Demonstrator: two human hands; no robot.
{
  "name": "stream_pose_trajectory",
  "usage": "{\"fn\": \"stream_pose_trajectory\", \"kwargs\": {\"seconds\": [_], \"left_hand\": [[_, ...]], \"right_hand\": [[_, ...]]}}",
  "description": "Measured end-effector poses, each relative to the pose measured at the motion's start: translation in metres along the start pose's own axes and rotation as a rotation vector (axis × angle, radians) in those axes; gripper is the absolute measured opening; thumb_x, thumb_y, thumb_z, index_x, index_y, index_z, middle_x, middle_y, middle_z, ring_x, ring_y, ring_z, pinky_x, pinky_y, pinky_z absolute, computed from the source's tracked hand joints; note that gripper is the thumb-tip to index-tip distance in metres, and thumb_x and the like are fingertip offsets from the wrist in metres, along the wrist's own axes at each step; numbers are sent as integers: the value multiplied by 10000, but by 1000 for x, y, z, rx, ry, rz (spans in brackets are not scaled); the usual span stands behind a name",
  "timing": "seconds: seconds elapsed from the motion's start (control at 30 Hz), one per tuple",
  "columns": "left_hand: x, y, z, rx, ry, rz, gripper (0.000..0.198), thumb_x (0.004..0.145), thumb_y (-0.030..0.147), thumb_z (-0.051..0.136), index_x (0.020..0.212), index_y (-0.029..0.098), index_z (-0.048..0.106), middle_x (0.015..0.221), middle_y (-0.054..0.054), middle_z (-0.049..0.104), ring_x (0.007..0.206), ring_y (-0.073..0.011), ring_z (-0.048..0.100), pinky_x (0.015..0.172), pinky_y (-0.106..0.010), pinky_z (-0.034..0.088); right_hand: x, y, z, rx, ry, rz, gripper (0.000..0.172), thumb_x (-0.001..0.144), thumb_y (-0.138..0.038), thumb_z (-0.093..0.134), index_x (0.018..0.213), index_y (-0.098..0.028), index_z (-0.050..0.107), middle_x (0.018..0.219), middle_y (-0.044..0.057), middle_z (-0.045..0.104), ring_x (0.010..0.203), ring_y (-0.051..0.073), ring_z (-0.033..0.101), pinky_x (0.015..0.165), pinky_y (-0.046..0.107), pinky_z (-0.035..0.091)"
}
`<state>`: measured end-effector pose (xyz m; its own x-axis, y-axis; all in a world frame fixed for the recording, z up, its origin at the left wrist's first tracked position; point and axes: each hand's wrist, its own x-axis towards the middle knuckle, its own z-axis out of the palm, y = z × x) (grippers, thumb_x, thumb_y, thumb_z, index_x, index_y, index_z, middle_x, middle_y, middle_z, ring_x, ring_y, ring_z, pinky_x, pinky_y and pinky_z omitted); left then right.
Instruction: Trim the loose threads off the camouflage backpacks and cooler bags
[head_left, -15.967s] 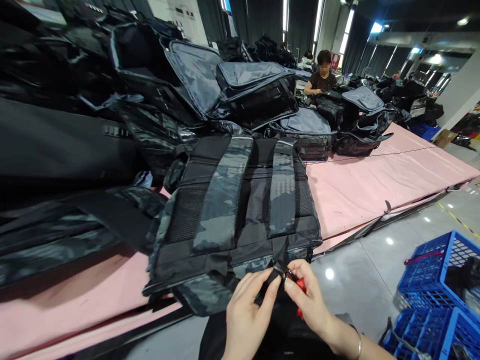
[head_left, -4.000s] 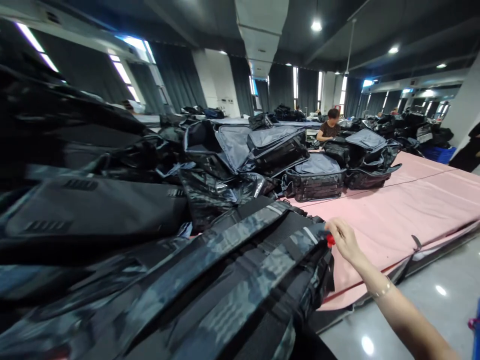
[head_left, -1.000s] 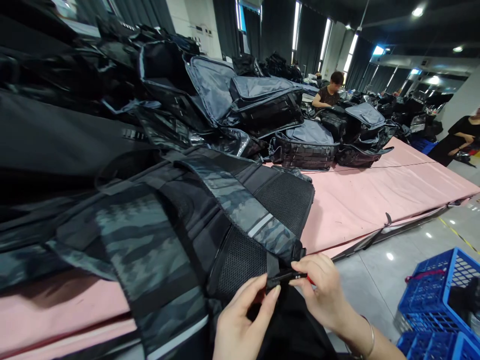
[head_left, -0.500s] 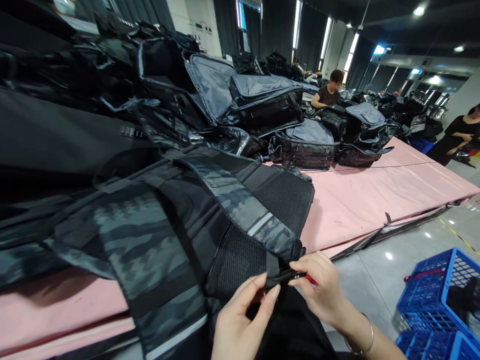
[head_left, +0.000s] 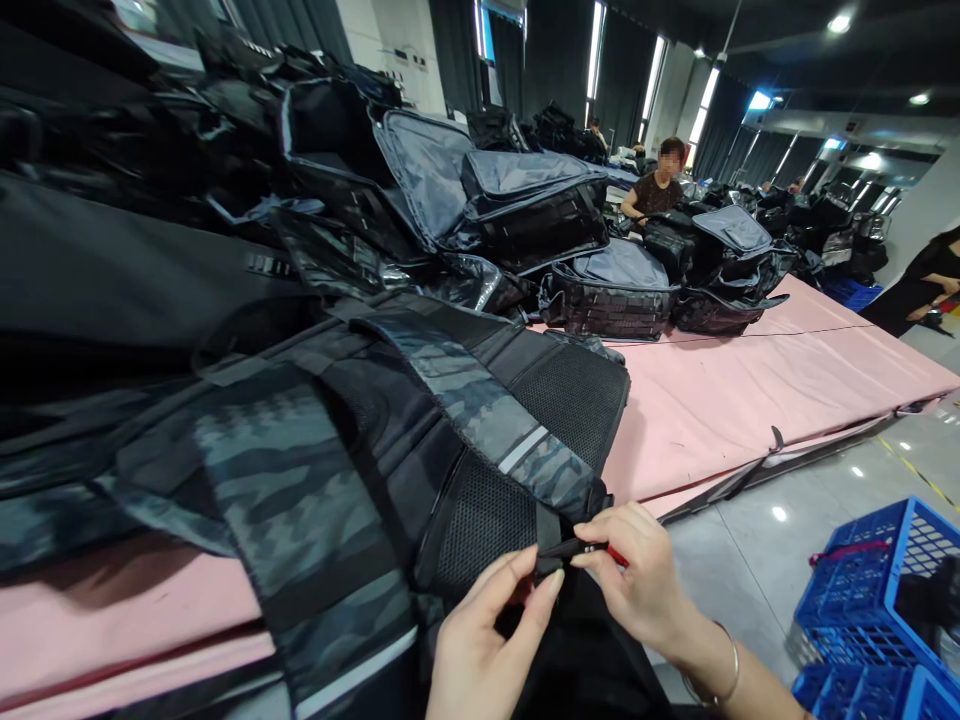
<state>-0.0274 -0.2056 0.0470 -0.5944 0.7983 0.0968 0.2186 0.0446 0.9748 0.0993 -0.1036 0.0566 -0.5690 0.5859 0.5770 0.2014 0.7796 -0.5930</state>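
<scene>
A dark camouflage backpack (head_left: 405, 410) lies with its padded back and shoulder straps upward on the pink-covered table. At its near lower corner, my left hand (head_left: 491, 635) pinches a black webbing strap (head_left: 553, 552) between thumb and fingertips. My right hand (head_left: 634, 570), wearing a bangle, is closed around a small red tool (head_left: 616, 555) with a dark front end. That end reaches the strap close to my left fingertips. Most of the tool is hidden in my fingers, so its exact kind is unclear.
Several open black bags with grey lining (head_left: 517, 195) are heaped behind the backpack. Pink cloth (head_left: 750, 400) covers the table toward the right. Blue plastic crates (head_left: 847, 590) stand on the floor at lower right. A co-worker (head_left: 656, 190) handles bags farther back; another person stands at the right edge.
My right hand has shifted slightly left and the red tool shows a little differently in it. My left hand keeps its pinch on the strap. The view has moved slightly.
</scene>
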Motion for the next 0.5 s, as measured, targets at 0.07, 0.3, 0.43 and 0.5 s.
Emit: {"fn": "stream_pose_trajectory", "kwargs": {"seconds": [0.07,0.3,0.43,0.5], "left_hand": [[0,1,-1,1,-11,-15,261,715,404,647,863,199,710,892,-39,692,779,-194,652,693,-255,542],[0,2,0,19,-17,-11,322,721,424,634,956,208,674,936,-43,702,807,-208,667,725,-279,545],[-5,4,-2,167,105,-35,464,685,488,656,1063,228,590,894,-32,705,776,-224,675,722,-314,549],[-7,5,-5,290,205,9,462,683,505,654,1044,226,583,888,-43,698,793,-240,673,736,-328,545]], "right_hand": [[-1,1,-1,22,13,19,61,859,-226,584,868,-196,636,792,44,669,720,174,597,641,307,480],[3,-5,-3,48,-37,21,77,844,-185,573,889,-193,635,806,46,660,740,178,583,663,312,469],[1,-6,-1,162,56,130,118,797,-156,590,896,-203,630,805,32,650,731,168,594,661,292,481],[-2,-5,0,208,87,230,180,779,-148,589,945,-206,625,837,32,645,746,165,603,675,284,491]]}}
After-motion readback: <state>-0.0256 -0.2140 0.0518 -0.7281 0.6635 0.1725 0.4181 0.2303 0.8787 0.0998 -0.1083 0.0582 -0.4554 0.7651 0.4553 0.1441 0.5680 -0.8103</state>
